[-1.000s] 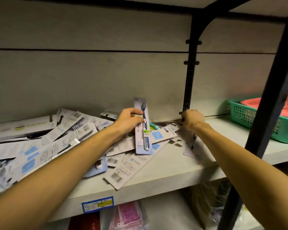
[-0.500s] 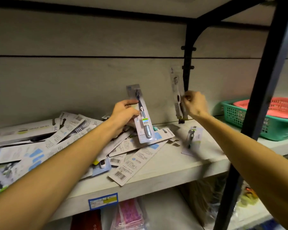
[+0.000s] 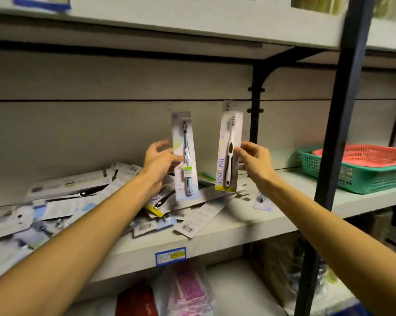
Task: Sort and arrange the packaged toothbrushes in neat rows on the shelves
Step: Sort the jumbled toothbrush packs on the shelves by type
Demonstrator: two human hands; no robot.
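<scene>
Two long, flat carded blister packs are held upright above the pale grey shelf [image 3: 249,226] and its loose heap of packaged toothbrushes [image 3: 83,201]. The silver-handled toothbrush pack [image 3: 185,156] is pinched by the left hand [image 3: 161,161] (upper fingers spread). The white-and-black toothbrush pack [image 3: 229,147] is gripped at its edge by the right hand [image 3: 253,159], both forearms outstretched.

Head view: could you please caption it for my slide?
Each hand, left and right, holds a packaged toothbrush upright above a pile.

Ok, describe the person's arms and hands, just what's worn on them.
Nothing is worn. The left hand and right hand are bare, with no gloves, rings or watch visible. Both forearms are bare too; no sleeves reach into view.
</scene>
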